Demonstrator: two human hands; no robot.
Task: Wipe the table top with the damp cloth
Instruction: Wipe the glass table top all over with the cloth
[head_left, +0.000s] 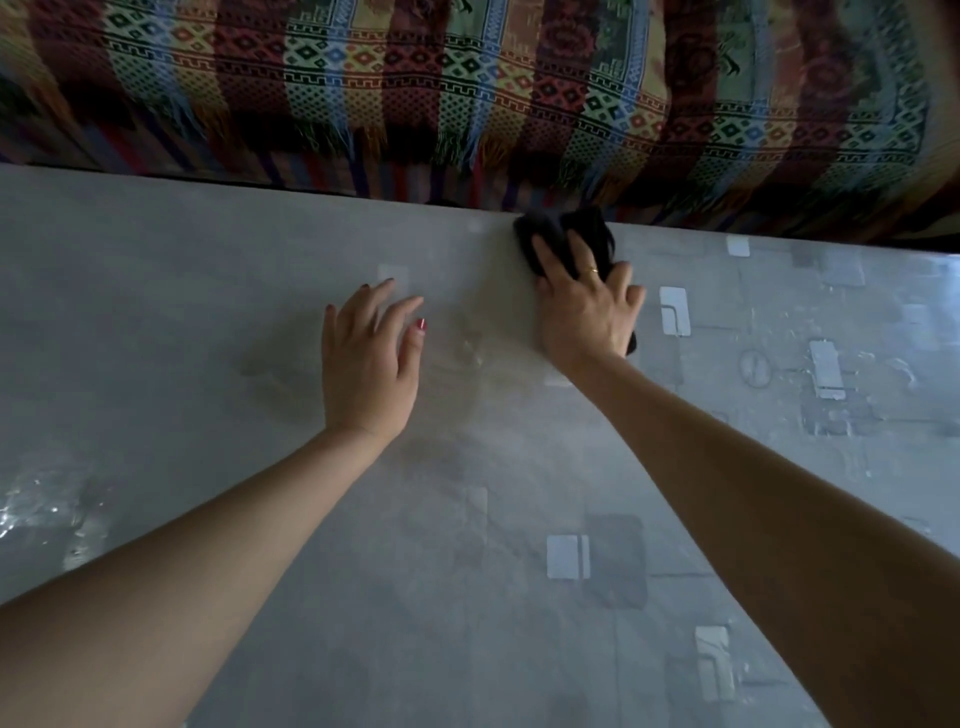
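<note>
A glossy grey table top (208, 291) with pale square patterns fills most of the view. A dark cloth (558, 228) lies bunched at the table's far edge. My right hand (587, 306) presses flat on the cloth's near part, fingers spread over it, a ring on one finger. My left hand (369, 353) rests palm down on the bare table to the left of the cloth, fingers apart and holding nothing. Both forearms reach in from the bottom of the view.
A multicoloured woven blanket with fringes (467, 93) hangs just beyond the table's far edge. Wet, shiny streaks show on the table at the left (47, 509) and on the right side (831, 374).
</note>
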